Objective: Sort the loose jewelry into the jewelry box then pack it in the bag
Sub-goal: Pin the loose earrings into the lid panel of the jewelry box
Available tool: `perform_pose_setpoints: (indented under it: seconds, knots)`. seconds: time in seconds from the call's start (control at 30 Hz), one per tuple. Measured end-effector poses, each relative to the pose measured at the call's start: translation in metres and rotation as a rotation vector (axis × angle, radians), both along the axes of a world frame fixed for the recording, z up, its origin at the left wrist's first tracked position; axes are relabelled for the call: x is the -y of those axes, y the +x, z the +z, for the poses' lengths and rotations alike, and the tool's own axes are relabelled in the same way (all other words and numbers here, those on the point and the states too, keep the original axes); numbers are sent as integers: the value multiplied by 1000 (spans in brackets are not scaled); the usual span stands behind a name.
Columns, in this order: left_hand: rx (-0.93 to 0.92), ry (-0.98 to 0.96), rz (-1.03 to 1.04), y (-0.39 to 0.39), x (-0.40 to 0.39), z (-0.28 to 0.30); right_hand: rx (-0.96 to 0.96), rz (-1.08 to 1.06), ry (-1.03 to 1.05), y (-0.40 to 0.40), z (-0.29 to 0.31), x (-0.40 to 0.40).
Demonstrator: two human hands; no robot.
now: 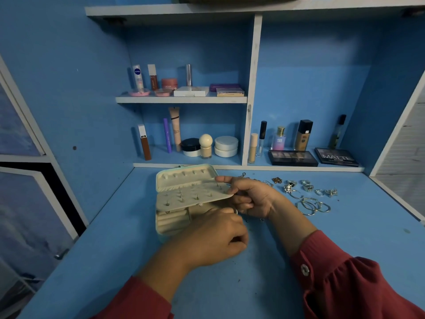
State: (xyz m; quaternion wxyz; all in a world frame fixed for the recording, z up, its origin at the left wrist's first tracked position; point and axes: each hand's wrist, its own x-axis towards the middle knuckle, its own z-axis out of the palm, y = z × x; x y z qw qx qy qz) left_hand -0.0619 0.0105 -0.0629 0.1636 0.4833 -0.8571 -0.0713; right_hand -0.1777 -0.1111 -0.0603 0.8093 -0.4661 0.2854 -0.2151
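Right hand point(250, 199): your grip pinches the earring panel point(190, 194), lifted over the jewelry box point(174, 217).
Left hand point(213, 238): fingers curled, pinching a ring point(235, 211).

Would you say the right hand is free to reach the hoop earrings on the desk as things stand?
Probably not yet: the right hand pinches the box's earring panel, holding it raised. The hoops lie just right of that wrist with bare desk between, so once it lets go the way looks free.
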Motion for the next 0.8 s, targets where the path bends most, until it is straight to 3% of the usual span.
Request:
perform_pose_setpoints:
  seconds: [0.3,0.4,0.57,0.8]
  knots:
    - [-423,-123,120,3,2,10,22,28,-35,-2,-2,-1]
    - [-584,-212,275,16,9,33,40,66,-54,-2,-1,-2]
    - [-512,-112,549,49,30,61,18,2,26,0,-2,1]
    - [-504,66,596,50,37,53,29,-5,33,0,-1,1]
